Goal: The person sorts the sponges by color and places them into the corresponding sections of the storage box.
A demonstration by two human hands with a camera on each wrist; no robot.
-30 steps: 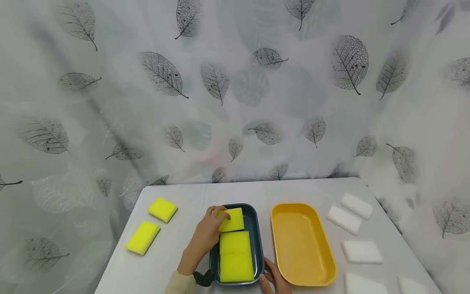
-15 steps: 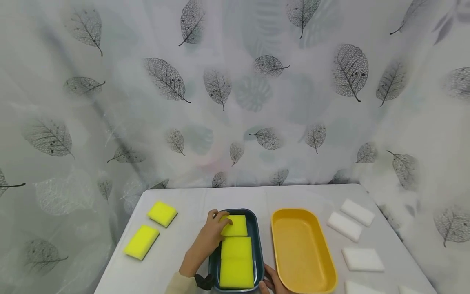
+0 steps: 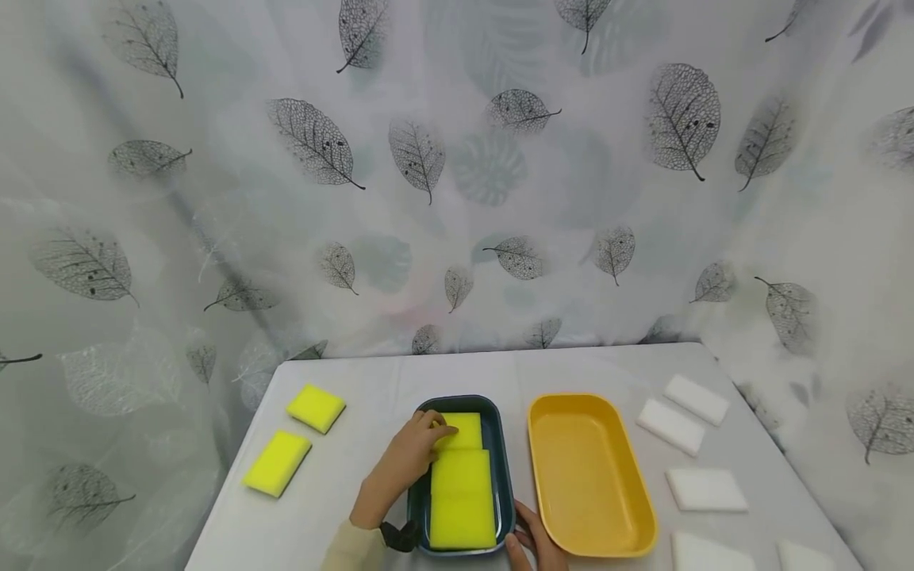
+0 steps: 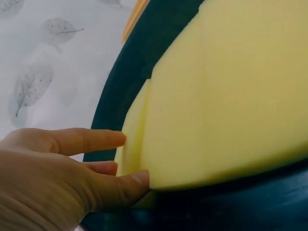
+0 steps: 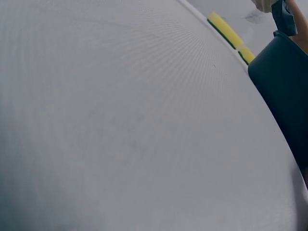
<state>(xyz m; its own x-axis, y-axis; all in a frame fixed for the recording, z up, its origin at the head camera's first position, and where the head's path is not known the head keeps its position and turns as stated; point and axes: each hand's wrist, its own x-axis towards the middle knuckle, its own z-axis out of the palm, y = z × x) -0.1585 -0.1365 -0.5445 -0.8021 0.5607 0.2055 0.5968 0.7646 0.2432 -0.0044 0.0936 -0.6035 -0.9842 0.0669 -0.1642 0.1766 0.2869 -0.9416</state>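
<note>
Inside the dark blue tray (image 3: 507,492) lie yellow sponges: the far one (image 3: 467,428) sits beyond two others (image 3: 460,496). My left hand (image 3: 407,454) reaches over the tray's left side and pinches the far sponge at its left edge. In the left wrist view, the thumb and fingers of this hand (image 4: 72,168) are on the edge of that sponge (image 4: 132,132), beside a larger yellow surface (image 4: 226,96). At the tray's near right corner my right hand (image 3: 539,543) touches the outer wall, fingers relaxed. The right wrist view shows the tray's outside (image 5: 284,86).
A yellow tray (image 3: 593,476) stands right of the blue one. Two yellow sponges (image 3: 316,408) (image 3: 277,463) lie on the white table (image 3: 357,412) at left. Several white sponges (image 3: 707,489) are spread on the right. A leaf-patterned curtain (image 3: 457,198) hangs behind the table.
The far sponge has shifted slightly to the right inside the blue tray, with my left hand moving along with it. My right hand stays at the tray's corner.
</note>
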